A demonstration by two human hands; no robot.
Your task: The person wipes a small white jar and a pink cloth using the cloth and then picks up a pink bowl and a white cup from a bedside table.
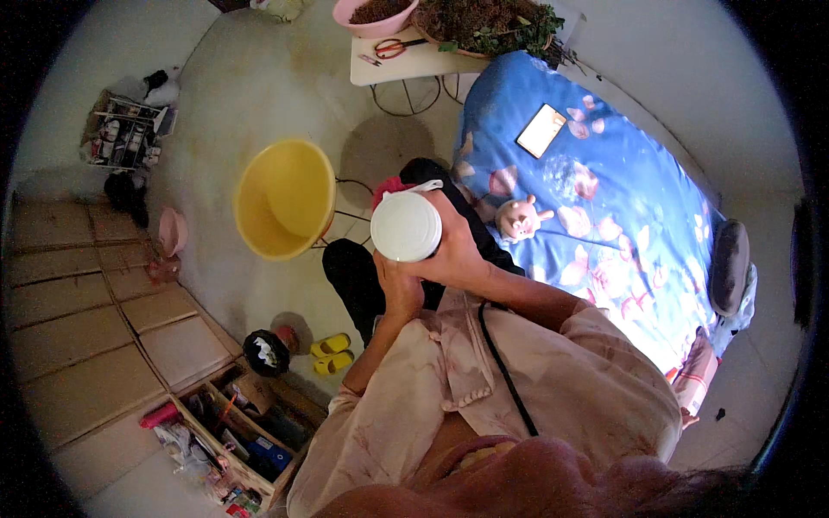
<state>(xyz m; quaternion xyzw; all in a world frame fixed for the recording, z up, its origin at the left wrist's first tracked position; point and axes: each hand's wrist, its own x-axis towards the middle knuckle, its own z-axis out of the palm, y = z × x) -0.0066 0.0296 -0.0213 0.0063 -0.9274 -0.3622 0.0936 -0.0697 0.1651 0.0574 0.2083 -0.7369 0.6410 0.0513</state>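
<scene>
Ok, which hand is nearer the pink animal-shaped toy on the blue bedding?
Right. The right hand, at the white container's right side, is left of the toy in the picture; the left hand, at the container's lower edge, is farther left and lower.

"What lies on the blue floral bed [626,186]?"
"A phone [541,131] with a lit screen, face up, and a small pink animal toy [518,219]."
"And the white table [363,71]?"
"Red-and-black scissors [394,47], a pink basin [373,29] and a basket [459,52] of leafy stems [516,34]."
"The pale floor [276,95]?"
"Yellow slippers [332,346], and a dark bin [250,357] near them."
</scene>
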